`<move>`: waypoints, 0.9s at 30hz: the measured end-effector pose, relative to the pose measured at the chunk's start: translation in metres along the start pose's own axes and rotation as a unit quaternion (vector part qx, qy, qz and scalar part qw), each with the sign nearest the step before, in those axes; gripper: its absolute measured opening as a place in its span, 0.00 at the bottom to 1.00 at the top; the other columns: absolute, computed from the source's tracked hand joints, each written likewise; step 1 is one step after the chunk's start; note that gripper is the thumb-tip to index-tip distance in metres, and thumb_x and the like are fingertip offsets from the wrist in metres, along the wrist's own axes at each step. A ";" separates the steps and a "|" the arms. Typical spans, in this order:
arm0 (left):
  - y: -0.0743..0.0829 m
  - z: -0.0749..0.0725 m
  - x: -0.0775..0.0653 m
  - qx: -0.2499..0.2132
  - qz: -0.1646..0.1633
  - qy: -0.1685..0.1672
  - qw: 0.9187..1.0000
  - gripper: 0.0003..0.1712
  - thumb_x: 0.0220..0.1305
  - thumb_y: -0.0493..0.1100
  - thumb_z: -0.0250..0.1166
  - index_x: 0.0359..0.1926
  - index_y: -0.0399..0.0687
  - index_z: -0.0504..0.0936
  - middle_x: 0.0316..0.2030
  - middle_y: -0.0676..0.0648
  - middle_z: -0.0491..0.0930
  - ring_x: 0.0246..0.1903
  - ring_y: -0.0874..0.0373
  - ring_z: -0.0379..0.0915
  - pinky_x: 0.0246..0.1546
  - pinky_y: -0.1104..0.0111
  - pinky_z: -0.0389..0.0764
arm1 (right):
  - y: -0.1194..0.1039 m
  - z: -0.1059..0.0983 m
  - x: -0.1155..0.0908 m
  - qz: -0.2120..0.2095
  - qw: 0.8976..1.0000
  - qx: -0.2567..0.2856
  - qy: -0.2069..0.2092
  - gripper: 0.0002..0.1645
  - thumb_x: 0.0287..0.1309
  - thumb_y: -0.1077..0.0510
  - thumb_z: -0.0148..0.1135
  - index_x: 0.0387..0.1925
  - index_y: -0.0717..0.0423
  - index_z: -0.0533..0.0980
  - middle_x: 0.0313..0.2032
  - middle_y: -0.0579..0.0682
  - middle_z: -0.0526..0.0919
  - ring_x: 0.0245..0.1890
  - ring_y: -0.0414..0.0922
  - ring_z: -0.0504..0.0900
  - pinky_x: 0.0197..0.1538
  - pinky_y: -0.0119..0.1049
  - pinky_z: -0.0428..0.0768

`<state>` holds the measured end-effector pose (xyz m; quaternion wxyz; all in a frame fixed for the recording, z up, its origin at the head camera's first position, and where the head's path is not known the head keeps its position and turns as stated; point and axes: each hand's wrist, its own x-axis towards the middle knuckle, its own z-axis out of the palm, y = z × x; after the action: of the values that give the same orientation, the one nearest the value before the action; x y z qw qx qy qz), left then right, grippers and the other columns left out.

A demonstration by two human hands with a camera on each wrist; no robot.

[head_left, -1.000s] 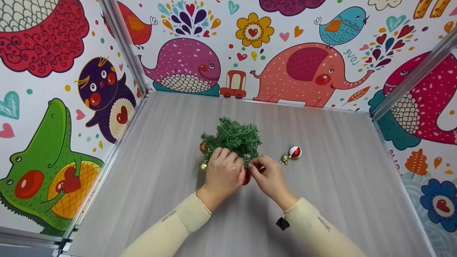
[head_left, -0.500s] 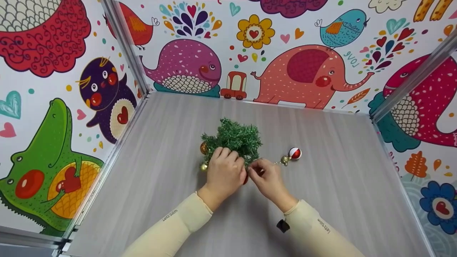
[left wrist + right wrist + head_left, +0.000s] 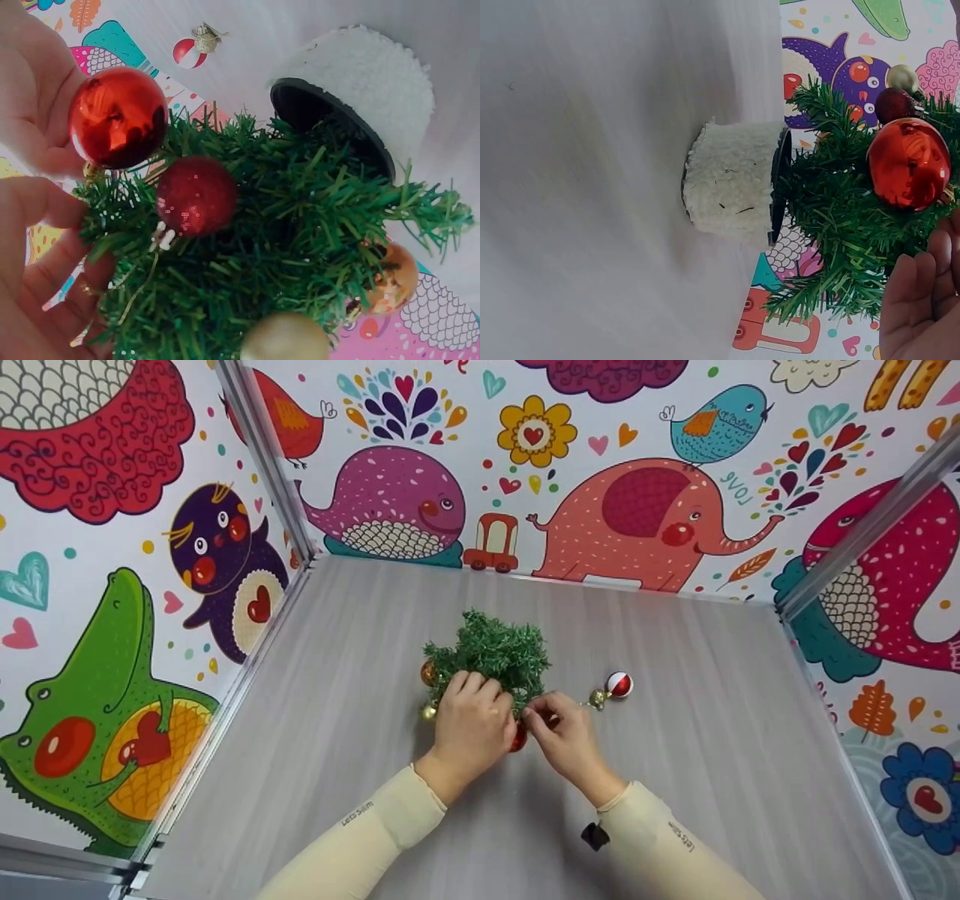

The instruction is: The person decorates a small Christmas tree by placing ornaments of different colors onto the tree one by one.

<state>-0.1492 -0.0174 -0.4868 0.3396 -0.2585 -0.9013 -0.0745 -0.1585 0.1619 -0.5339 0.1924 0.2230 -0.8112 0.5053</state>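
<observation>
Two bare hands are working at a small green tree [image 3: 499, 645], which is standing near the middle of the grey worktop [image 3: 360, 660] in a rough white pot [image 3: 731, 176]. And the left hand [image 3: 474, 724] is gripping the branches, thumb and fingers closing on the greenery from the near side. Over to the right hand [image 3: 566, 735]: thumb and forefinger are coming together at the tree's right side, pinching the shiny red bauble [image 3: 909, 165] up by its gold cap [image 3: 91, 172], though the fingers are hiding the exact hold. Right beside it, a dark red bauble [image 3: 196, 195] is nestling against the needles, its thread trailing over the branches. Across on the left side, an orange bauble [image 3: 428, 672] and a pale gold bauble [image 3: 429, 711] are peeking out. Away to the right, clear of the tree, a red-and-white ball [image 3: 619, 685] and a small gold ball [image 3: 597, 698] are lying side by side. Behind it all, an elephant [image 3: 630, 525] and a purple whale [image 3: 397, 499] are brightening the printed wall.
</observation>
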 end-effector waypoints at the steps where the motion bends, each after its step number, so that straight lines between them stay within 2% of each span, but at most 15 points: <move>1: 0.000 0.000 0.000 0.000 0.002 -0.003 1.000 0.06 0.50 0.45 0.69 0.24 0.49 0.84 0.28 0.50 0.81 0.33 0.49 0.73 0.46 0.56 0.73 | 0.000 0.000 0.000 0.001 1.000 -0.002 -0.001 0.08 0.58 0.68 0.68 0.29 0.51 0.81 0.28 0.42 0.80 0.25 0.40 0.79 0.25 0.30 0.77; 5: 0.000 0.001 0.000 -0.005 0.001 -0.001 1.000 0.06 0.50 0.45 0.68 0.23 0.49 0.84 0.27 0.49 0.81 0.32 0.49 0.73 0.46 0.57 0.73 | 0.002 0.000 0.000 0.003 1.000 -0.018 -0.011 0.08 0.58 0.66 0.67 0.29 0.50 0.80 0.28 0.39 0.79 0.26 0.38 0.79 0.26 0.32 0.78; 12: 0.000 0.002 0.001 -0.014 -0.005 0.021 1.000 0.07 0.54 0.44 0.66 0.24 0.49 0.84 0.26 0.49 0.82 0.31 0.48 0.74 0.47 0.56 0.73 | 0.003 0.001 -0.002 -0.001 0.999 -0.032 -0.025 0.08 0.57 0.66 0.68 0.29 0.49 0.80 0.29 0.38 0.79 0.26 0.37 0.79 0.27 0.32 0.79; 16: -0.001 0.003 0.000 -0.022 -0.011 0.031 0.999 0.07 0.57 0.44 0.65 0.25 0.48 0.84 0.26 0.49 0.83 0.30 0.49 0.73 0.46 0.57 0.73 | -0.001 0.002 -0.002 -0.009 1.000 -0.015 -0.010 0.10 0.56 0.70 0.68 0.29 0.51 0.80 0.29 0.41 0.80 0.26 0.38 0.79 0.27 0.31 0.78; 22: -0.002 0.004 0.000 -0.024 -0.010 0.033 0.999 0.07 0.58 0.44 0.64 0.27 0.48 0.85 0.26 0.49 0.83 0.30 0.49 0.73 0.44 0.57 0.73 | 0.000 0.005 -0.002 -0.038 0.999 -0.003 0.036 0.10 0.52 0.77 0.66 0.27 0.60 0.80 0.27 0.50 0.80 0.24 0.44 0.79 0.24 0.32 0.78; 27: -0.001 0.003 0.002 -0.018 -0.006 0.032 0.999 0.08 0.59 0.44 0.64 0.26 0.48 0.85 0.27 0.49 0.83 0.30 0.49 0.73 0.44 0.57 0.73 | -0.001 0.005 -0.001 -0.026 0.998 -0.012 0.048 0.12 0.53 0.75 0.67 0.27 0.56 0.79 0.27 0.46 0.79 0.24 0.41 0.79 0.24 0.33 0.78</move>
<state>-0.1530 -0.0167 -0.4873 0.3635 -0.2564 -0.8899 -0.1007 -0.1576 0.1576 -0.5360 0.2464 0.2170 -0.8010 0.5006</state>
